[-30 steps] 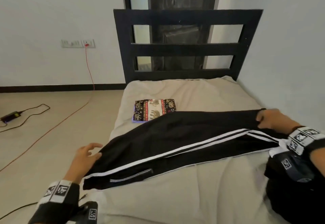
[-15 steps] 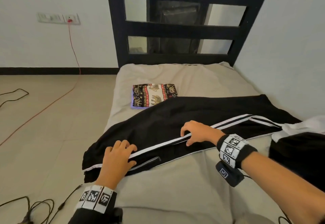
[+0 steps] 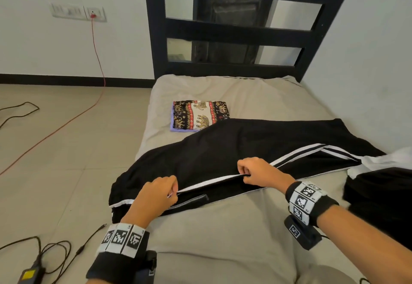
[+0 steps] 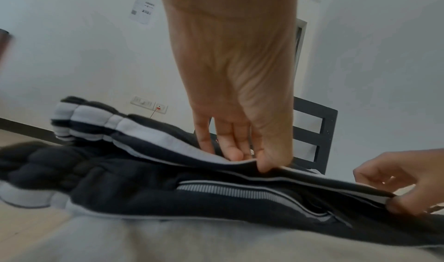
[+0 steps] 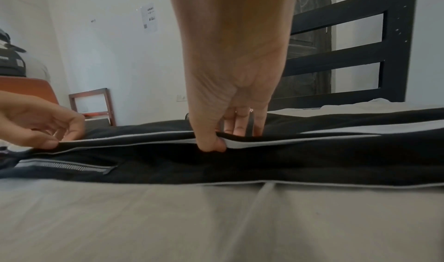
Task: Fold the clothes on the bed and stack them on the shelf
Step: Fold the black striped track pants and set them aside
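- We stand at a bed with a beige sheet, a black headboard at its far end and white walls around.
- On the floor to the left we see a red cable.
- Our left hand pinches the white-striped edge of the black pants, thumb against fingers.
- Our right hand pinches the same edge further right.
- The pants lie across the bed; behind them sits a folded patterned cloth.

The right hand pinches the white-striped edge of the black track pants on the bed; the left hand pinches the same edge further left.
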Motion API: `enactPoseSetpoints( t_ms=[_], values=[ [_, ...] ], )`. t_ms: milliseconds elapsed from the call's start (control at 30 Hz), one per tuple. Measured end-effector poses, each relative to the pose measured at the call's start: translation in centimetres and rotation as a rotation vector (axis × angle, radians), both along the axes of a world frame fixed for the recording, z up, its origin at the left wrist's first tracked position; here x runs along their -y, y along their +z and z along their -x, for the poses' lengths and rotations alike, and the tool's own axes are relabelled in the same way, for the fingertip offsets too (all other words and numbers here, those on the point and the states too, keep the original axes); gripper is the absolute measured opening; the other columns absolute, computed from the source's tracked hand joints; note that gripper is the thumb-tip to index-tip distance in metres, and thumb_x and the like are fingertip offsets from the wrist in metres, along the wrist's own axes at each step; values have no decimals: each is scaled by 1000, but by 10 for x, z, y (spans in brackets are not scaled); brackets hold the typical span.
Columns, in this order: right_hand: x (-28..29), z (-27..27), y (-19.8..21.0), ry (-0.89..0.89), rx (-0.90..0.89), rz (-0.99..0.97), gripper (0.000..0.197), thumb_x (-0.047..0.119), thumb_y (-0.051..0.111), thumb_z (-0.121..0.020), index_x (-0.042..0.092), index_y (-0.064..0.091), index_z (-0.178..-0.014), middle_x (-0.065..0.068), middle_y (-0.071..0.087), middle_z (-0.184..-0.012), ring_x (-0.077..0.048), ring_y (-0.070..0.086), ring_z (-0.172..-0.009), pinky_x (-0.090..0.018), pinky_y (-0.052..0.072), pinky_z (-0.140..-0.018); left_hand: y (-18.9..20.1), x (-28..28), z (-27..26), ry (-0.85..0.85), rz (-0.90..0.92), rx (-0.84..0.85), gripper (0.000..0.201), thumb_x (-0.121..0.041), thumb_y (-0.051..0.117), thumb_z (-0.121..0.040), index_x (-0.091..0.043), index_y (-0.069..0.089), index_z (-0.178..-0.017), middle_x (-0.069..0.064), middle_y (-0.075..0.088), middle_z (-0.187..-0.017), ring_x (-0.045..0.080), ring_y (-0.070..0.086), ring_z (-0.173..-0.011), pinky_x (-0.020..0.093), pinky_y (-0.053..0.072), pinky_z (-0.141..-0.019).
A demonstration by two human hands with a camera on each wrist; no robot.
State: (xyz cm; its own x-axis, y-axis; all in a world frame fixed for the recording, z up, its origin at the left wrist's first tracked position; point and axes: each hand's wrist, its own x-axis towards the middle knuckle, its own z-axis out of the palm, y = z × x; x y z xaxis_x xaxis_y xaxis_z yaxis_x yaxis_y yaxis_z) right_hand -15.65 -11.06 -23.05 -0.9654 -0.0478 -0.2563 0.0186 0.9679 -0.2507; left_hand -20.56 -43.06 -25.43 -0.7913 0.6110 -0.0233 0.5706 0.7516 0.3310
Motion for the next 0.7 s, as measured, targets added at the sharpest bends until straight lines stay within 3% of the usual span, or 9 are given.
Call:
enactPoseSetpoints(
  t_ms=[67, 133, 333, 467, 567, 667, 700],
  values=[
    [2, -7, -6, 28, 1, -17, 11, 14, 64, -81, 18, 55, -84, 9, 49, -77, -9, 49, -69, -18, 38, -60, -1, 3, -2, -42, 38, 97, 2, -23, 53, -91, -23, 53, -93, -7, 56, -78, 9, 52, -69, 19, 44, -68],
    [2, -11, -13, 59, -25, -56, 15, 13, 64, -78, 20, 51, -81, 10, 46, -77, -10, 46, -70, -19, 35, -59, 0, 2, -4, -83, 63, 156, 5, -23, 55, -89, -25, 55, -94, -10, 51, -72, 6, 49, -63, 13, 40, -62],
    [-21, -11, -22, 34, -190, -329, 15, 7, 58, -80, 14, 56, -94, -4, 58, -98, -22, 54, -92, -31, 40, -76, 1, 1, -5, -103, 113, 215, 2, -29, 54, -91, -28, 55, -93, -10, 54, -73, 5, 51, -65, 13, 40, -64],
    [-53, -13, -13, -96, -188, -307, 14, 9, 57, -85, 15, 48, -92, -6, 61, -92, -25, 60, -85, -30, 42, -75, 6, -15, 0, -73, -7, 55, 10, -46, 57, -90, -38, 51, -87, -13, 57, -77, 2, 56, -69, 19, 48, -71],
    [-78, -16, -7, -95, -198, -274, 17, 4, 54, -83, 17, 45, -90, -1, 54, -86, -19, 51, -78, -26, 32, -72, 8, -41, 4, -77, -176, -71, 16, -55, 59, -84, -41, 55, -90, -18, 53, -77, -1, 53, -70, 23, 49, -68],
    [-109, -19, -6, -106, -176, -314, 20, 4, 53, -85, 15, 59, -101, -3, 60, -99, -21, 56, -94, -27, 36, -80, 5, -69, 1, -153, -175, -172, 26, -64, 47, -80, -45, 54, -96, -23, 52, -86, -2, 53, -76, 20, 45, -65],
    [-121, -21, -5, -135, -157, -334, 23, 5, 53, -86, 15, 60, -105, -4, 60, -104, -22, 56, -99, -28, 38, -84, 1, -77, -1, -192, -150, -183, 28, -64, 51, -79, -46, 54, -99, -24, 52, -91, -2, 53, -80, 19, 43, -66]
  ],
)
